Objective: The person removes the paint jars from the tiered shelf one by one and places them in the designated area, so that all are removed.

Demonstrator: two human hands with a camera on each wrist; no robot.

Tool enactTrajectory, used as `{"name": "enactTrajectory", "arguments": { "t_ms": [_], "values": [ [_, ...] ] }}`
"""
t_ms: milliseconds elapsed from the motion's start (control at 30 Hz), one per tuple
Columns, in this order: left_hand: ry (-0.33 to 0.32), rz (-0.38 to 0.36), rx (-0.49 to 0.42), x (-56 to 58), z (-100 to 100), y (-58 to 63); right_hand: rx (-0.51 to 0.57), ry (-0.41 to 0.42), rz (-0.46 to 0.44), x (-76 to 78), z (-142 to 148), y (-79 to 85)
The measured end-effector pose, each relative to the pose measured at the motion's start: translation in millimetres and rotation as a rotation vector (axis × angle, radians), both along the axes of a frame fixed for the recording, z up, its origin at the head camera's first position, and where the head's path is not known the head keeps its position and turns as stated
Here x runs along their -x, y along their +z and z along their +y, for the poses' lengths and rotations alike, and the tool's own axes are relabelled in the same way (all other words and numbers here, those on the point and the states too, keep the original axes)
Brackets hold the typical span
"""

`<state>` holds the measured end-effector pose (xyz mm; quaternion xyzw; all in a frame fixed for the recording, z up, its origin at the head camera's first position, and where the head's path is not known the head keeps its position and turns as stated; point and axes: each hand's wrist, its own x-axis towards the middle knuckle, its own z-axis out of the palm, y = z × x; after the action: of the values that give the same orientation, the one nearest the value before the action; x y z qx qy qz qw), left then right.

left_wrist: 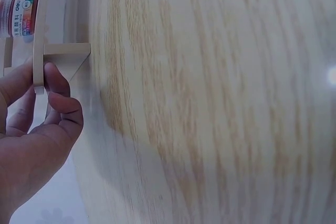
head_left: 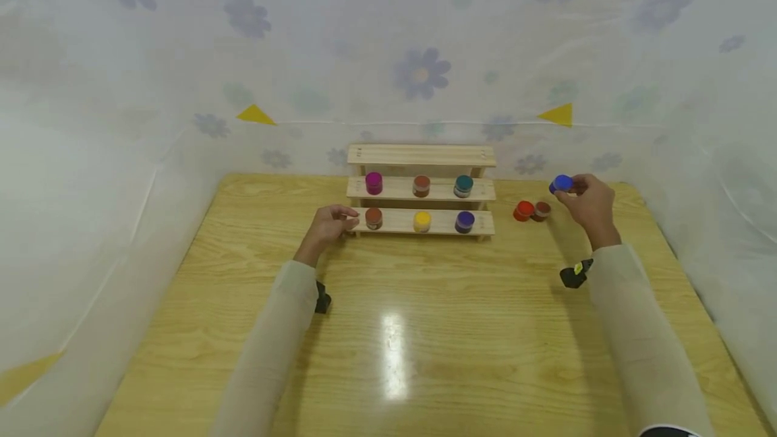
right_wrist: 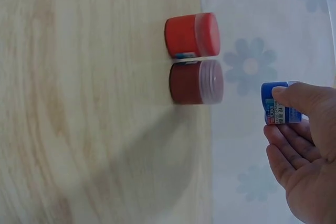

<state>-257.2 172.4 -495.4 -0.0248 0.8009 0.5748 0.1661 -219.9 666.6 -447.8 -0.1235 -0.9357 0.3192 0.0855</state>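
Note:
My right hand [head_left: 591, 204] pinches a small blue paint jar [head_left: 562, 183] between thumb and fingers, held up off the table. Just left of it, a red paint jar [head_left: 524, 210] and a dark brown paint jar [head_left: 541, 211] stand side by side on the table. With thumb and fingertips, my left hand [head_left: 330, 223] grips the left end of the lowest shelf [left_wrist: 38, 51] of a three-step wooden rack [head_left: 397, 220]. Close to those fingers stands a reddish-brown jar [head_left: 373, 218]; a yellow jar [head_left: 421, 222] and a purple jar [head_left: 465, 222] share that step.
On the middle step stand a magenta jar [head_left: 373, 183], another brown jar [head_left: 421, 186] and a teal jar [head_left: 463, 186]. The top step [head_left: 421, 155] is bare wood. Behind the wooden table [head_left: 425, 356] hangs a flowered plastic sheet [head_left: 340, 52], which also encloses both sides.

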Motion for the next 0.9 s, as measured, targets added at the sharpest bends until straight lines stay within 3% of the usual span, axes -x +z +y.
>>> {"name": "enactTrajectory", "arguments": {
  "t_ms": [333,900],
  "values": [
    [0.006,-0.033,-0.006,1.5,-1,0.1,0.028,-0.005,-0.051,-5.2,11,-19.4],
    [0.006,-0.027,0.002,3.6,0,-2.5,0.087,-0.024,-0.088,-10.1,14,-35.8]
  ]
}}
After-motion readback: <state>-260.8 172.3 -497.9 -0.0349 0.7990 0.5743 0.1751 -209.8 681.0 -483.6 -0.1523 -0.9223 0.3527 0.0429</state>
